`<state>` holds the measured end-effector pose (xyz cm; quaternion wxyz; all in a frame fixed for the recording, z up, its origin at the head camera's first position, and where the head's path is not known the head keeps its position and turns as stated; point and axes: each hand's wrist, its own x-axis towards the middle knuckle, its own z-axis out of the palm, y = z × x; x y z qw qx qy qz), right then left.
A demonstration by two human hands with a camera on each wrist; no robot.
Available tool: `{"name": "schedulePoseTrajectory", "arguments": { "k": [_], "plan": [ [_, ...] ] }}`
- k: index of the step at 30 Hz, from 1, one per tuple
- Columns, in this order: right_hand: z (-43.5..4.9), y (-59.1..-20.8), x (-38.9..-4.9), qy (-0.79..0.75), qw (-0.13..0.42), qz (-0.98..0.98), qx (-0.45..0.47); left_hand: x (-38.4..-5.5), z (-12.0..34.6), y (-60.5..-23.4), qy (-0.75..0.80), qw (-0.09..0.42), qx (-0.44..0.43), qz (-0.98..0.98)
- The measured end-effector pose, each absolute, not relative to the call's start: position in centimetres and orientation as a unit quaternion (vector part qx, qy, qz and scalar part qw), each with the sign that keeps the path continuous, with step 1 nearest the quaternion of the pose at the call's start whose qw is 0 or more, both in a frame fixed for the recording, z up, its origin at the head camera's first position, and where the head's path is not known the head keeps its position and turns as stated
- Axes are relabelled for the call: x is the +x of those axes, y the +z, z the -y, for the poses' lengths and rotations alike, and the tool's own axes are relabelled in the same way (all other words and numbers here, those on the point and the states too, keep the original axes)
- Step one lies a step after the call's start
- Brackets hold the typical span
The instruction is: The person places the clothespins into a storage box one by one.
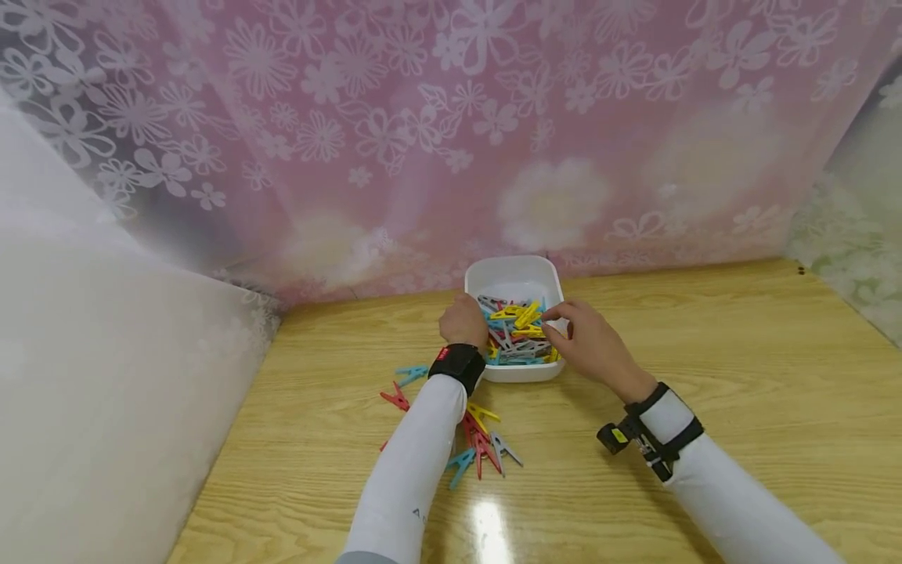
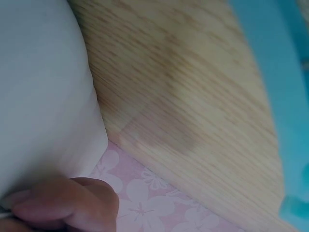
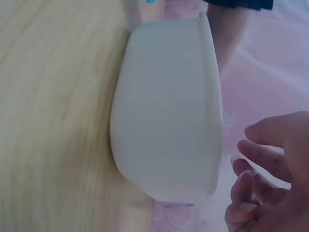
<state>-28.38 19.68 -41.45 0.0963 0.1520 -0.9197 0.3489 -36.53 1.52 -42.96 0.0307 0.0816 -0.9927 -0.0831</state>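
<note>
A white plastic box (image 1: 524,374) holds a heap of yellow, blue, grey and red clothespins (image 1: 517,333). My left hand (image 1: 464,321) is at the box's left rim, fingers curled over the inside. In the left wrist view, its fingertips pinch a light grey sliver, seemingly a grey clothespin (image 2: 5,215), mostly hidden. Over the right rim is my right hand (image 1: 588,341), thumb and index finger apart close to the yellow clothespins. The right wrist view shows nothing between its fingers (image 3: 263,135), just beyond the box rim.
Loose clothespins (image 1: 482,450) in several colours lie on the wooden table (image 1: 705,376) around my left forearm. A blue one (image 2: 270,96) looms large in the left wrist view. Flowered pink cloth (image 1: 423,157) hangs right behind the box, with pale cloth at both sides.
</note>
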Motion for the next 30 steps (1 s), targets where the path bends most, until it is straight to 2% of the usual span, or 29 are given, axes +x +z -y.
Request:
{"name": "schedulePoseTrajectory", "arguments": {
  "k": [7, 11, 15, 21, 27, 30],
  "plan": [
    [-20.7, -41.3, -30.9, 0.363, 0.077, 0.924, 0.089, -36.4, -1.5, -43.1, -0.082, 0.033, 0.084, 0.993],
    [-20.9, -41.6, -32.8, 0.366, 0.044, 0.928, 0.045, -36.5, -1.5, -43.2, -0.081, 0.044, 0.081, 0.992],
    [-20.7, -42.3, -34.5, 0.393, 0.005, 0.918, 0.053, -36.5, -1.5, -43.3, -0.071, 0.047, 0.08, 0.993],
    [-20.3, -43.5, -34.9, 0.437, -0.046, 0.897, 0.046, -35.9, -1.8, -43.2, -0.07, 0.032, 0.082, 0.994],
    [-19.4, -43.3, -35.2, 0.399, -0.038, 0.916, 0.008, -36.4, -1.0, -42.9, -0.1, 0.013, 0.075, 0.992],
    [-19.0, -43.5, -35.5, 0.39, -0.027, 0.92, -0.009, -37.0, -0.4, -43.1, -0.132, -0.013, 0.046, 0.99]
  ]
}}
